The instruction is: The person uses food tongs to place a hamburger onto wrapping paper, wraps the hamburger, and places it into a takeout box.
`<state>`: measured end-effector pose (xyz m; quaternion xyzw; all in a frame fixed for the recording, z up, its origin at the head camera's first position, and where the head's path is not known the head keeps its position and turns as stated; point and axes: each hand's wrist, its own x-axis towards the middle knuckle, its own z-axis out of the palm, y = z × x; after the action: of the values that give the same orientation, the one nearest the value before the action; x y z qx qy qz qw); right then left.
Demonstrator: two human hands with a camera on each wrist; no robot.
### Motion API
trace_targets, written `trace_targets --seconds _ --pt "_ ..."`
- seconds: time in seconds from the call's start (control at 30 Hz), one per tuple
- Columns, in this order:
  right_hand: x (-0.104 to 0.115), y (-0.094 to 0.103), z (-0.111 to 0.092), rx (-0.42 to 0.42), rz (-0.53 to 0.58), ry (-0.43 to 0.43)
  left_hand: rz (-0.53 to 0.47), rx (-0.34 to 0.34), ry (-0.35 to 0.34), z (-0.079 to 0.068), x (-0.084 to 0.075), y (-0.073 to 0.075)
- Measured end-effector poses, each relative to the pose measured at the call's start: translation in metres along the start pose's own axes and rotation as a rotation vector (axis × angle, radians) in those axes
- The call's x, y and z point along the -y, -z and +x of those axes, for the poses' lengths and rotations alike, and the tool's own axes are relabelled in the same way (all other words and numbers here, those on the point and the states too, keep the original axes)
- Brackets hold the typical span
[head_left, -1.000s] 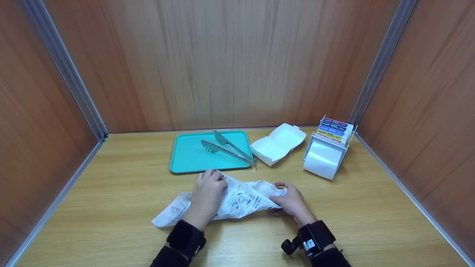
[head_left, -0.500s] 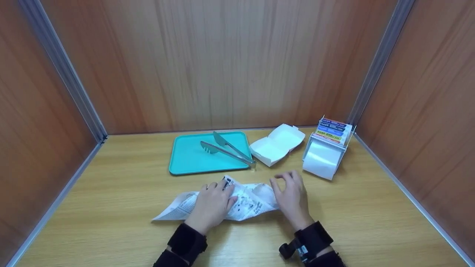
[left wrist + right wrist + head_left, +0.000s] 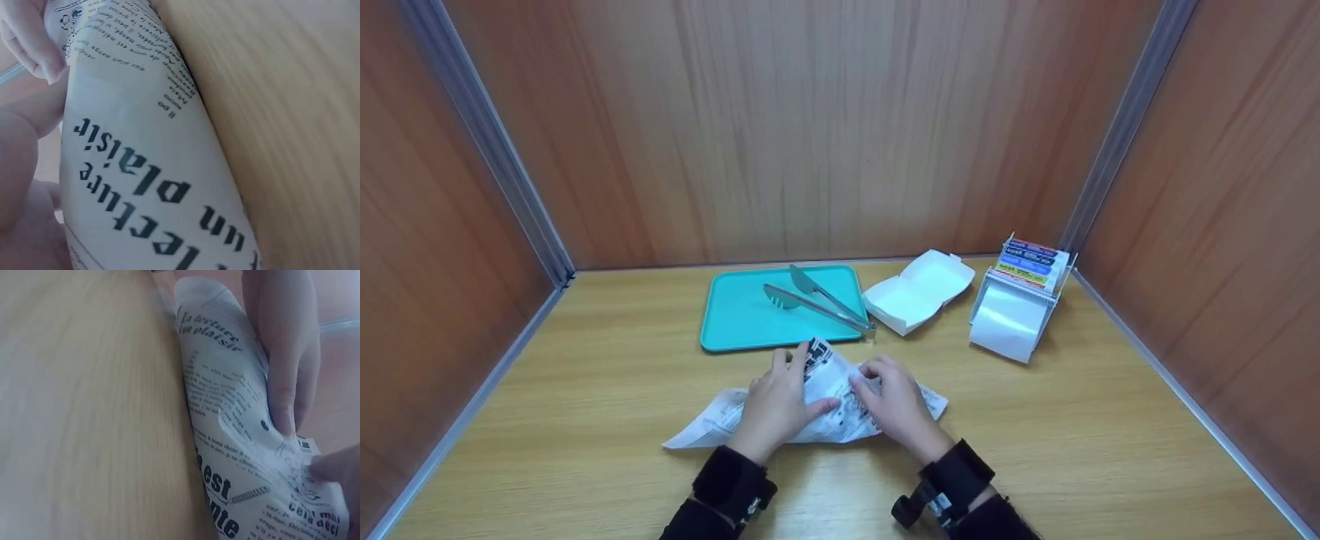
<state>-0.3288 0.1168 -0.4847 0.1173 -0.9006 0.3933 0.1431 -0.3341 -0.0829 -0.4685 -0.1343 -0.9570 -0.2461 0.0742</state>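
A sheet of white printed wrapping paper (image 3: 826, 381) lies folded in the front middle of the table, bulging in the middle. Whether something lies inside is hidden. My left hand (image 3: 775, 405) rests on its left part, fingers straight and thumb stretched across the print. From the right, my right hand (image 3: 894, 401) pinches the upper layer between thumb and forefinger, close to the left thumb. One corner of the paper points up between the hands, while loose ends stick out on both sides. In the right wrist view the paper (image 3: 225, 382) is creased near the right thumb (image 3: 326, 467).
Behind the paper is a turquoise tray (image 3: 735, 322), with metal tongs (image 3: 817, 304) lying across it and past its right edge. An open white takeaway box (image 3: 919, 292) stands beside it. Farther right is a wire holder (image 3: 1020, 296) with printed cards and white sheets. Wooden panels enclose the table.
My right hand has left the paper's right end and moved left onto its middle. The left hand's thumb has spread out, and the paper's upper corner has risen between the hands.
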Motion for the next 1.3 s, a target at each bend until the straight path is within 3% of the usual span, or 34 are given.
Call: trace_targets --seconds 0.17,0.27,0.33,0.43,0.57,0.67,0.87,0.97,1.03,1.13,1.23,1.3 --pt "-0.001 -0.001 0.004 -0.131 -0.152 0.182 -0.091 -0.002 0.02 0.002 0.001 -0.002" --pt "0.0 -0.002 0.007 -0.106 -0.175 0.242 -0.125 0.006 0.037 0.002 0.002 -0.001" --pt "0.002 -0.003 0.009 -0.032 -0.123 0.212 -0.144 0.009 0.044 0.002 0.003 -0.001" --pt "0.003 -0.009 0.014 0.042 -0.04 0.097 -0.17 -0.004 0.048 0.002 0.004 -0.003" --pt "0.006 -0.017 0.02 0.054 0.061 -0.072 -0.178 -0.032 0.047 0.002 0.004 -0.002" --pt "0.007 -0.021 0.023 0.035 0.091 -0.15 -0.16 -0.062 0.044 0.003 0.007 0.0" --pt "0.005 -0.026 0.021 0.012 0.011 -0.148 -0.112 -0.064 0.07 0.004 0.01 0.006" --pt "0.002 -0.026 0.02 -0.016 -0.05 -0.115 -0.045 -0.113 0.056 0.004 0.008 0.007" --pt "0.001 -0.026 0.019 -0.026 -0.068 -0.091 0.013 -0.173 -0.017 0.003 0.006 0.007" --pt "0.0 -0.027 0.019 -0.03 -0.078 -0.069 0.134 -0.234 -0.231 0.001 0.003 0.006" --pt "0.0 -0.029 0.019 -0.022 -0.075 -0.074 0.268 -0.132 -0.403 -0.004 -0.001 0.005" --pt "-0.001 -0.028 0.02 -0.009 -0.075 -0.09 0.333 0.002 -0.424 -0.008 -0.003 0.003"
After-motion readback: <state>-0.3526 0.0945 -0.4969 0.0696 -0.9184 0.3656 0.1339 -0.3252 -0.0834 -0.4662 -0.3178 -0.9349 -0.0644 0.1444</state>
